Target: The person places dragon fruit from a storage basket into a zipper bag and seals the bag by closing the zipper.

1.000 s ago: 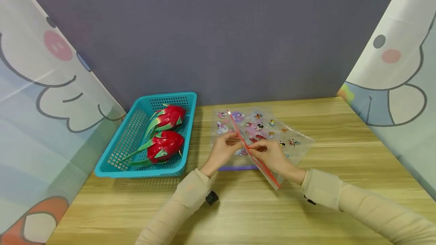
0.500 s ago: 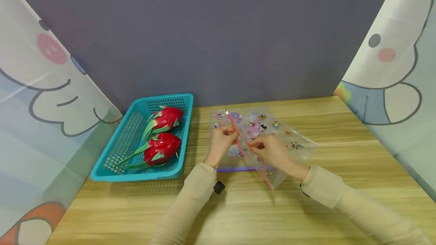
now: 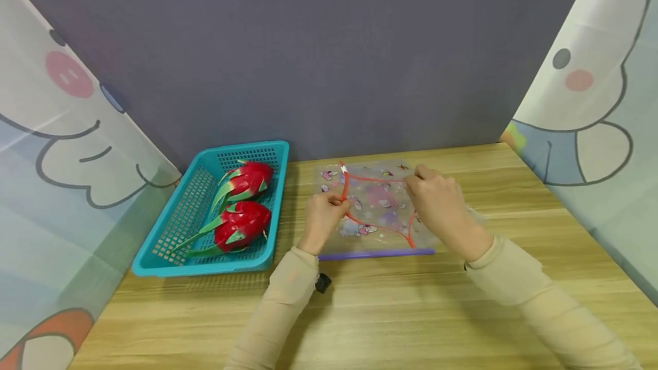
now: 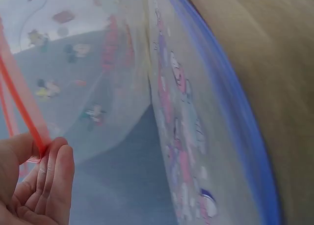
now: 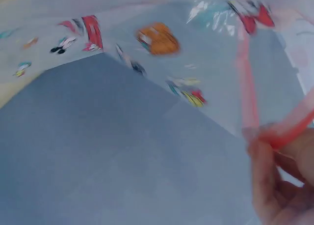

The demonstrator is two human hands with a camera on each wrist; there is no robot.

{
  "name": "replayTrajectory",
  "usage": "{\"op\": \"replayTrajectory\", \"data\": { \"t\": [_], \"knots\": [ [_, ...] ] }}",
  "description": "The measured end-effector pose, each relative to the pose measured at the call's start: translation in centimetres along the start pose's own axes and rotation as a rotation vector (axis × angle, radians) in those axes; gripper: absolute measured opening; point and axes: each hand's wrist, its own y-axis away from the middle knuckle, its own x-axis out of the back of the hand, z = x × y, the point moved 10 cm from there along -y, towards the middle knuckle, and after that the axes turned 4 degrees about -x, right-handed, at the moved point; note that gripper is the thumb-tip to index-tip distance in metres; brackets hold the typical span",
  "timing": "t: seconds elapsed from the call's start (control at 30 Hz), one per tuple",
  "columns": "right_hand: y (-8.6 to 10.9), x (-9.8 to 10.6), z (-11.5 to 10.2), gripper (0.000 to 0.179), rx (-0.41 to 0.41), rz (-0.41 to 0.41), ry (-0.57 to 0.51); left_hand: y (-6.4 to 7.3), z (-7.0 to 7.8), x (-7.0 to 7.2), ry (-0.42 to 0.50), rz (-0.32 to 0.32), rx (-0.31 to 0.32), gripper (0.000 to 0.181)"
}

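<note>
Left hand (image 3: 323, 216): thumb and fingers pinch the near left stretch of the bag's red edge; the left wrist view shows that edge between thumb and fingers.
Right hand (image 3: 439, 204): grips the opposite stretch of the red edge, drawing it out to a corner; blurred fingertips in the right wrist view.
Red-edged bag (image 3: 381, 201): clear film with small cartoon prints, held between the hands, right of the basket; part of it reaches past the right hand.
Mouth: gapes, its red edge forming an uneven four-sided outline.
White slider (image 3: 344, 169): on the red edge at the far left corner, just beyond the left hand.
Purple-edged bag (image 3: 360, 242): clear and printed too, under the other bag; its purple strip (image 3: 377, 255) runs along the side nearest the person.
Basket (image 3: 205, 271): turquoise, with perforated walls and base, left of both bags and apart from them.
Fruit in basket: two red dragon fruits with long green leaves, one farther back (image 3: 250, 177), the other nearer (image 3: 243, 226), both toward the right side.
Sleeves: beige on both arms, left (image 3: 293, 284) and right (image 3: 506, 272); a small black piece (image 3: 323, 283) shows beside the left cuff.
Table (image 3: 390, 313): light wood grain, under basket and bags.
Backdrop: dark grey panel (image 3: 308, 61) behind the table, pale cartoon-printed sheets on the left (image 3: 61, 181) and right (image 3: 596, 107).
</note>
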Motion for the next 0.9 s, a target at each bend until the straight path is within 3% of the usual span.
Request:
{"op": "replayTrajectory", "data": {
  "t": [0.13,0.23,0.33,0.47,0.6,0.77,0.9],
  "knots": [
    [-0.5,2.1,-0.2,0.025,0.092,0.103,0.073,0.0,-1.6,0.1,0.078,-0.007,0.059,0.011],
    [-1.1,2.7,0.2,0.025,0.119,0.088,0.095,-0.1,-2.0,0.3,0.096,0.007,0.060,0.012],
    [-1.9,2.7,1.4,0.021,0.108,0.065,0.055,-0.2,-1.6,0.8,0.100,0.032,0.019,0.010],
    [-2.5,2.1,3.9,0.010,0.036,0.005,-0.045,-0.3,-1.1,1.1,0.148,0.047,-0.026,0.009],
    [-2.5,0.9,5.8,0.009,-0.034,-0.083,-0.108,-0.2,-1.3,1.0,0.182,0.038,-0.003,0.007],
    [-2.7,-0.3,7.9,0.002,-0.137,-0.153,-0.078,0.2,-1.0,0.7,0.205,0.019,0.004,0.006],
    [-2.8,-1.2,9.9,0.009,-0.286,-0.238,-0.066,0.3,-0.2,0.5,0.195,0.027,-0.033,0.007]
  ]
}}
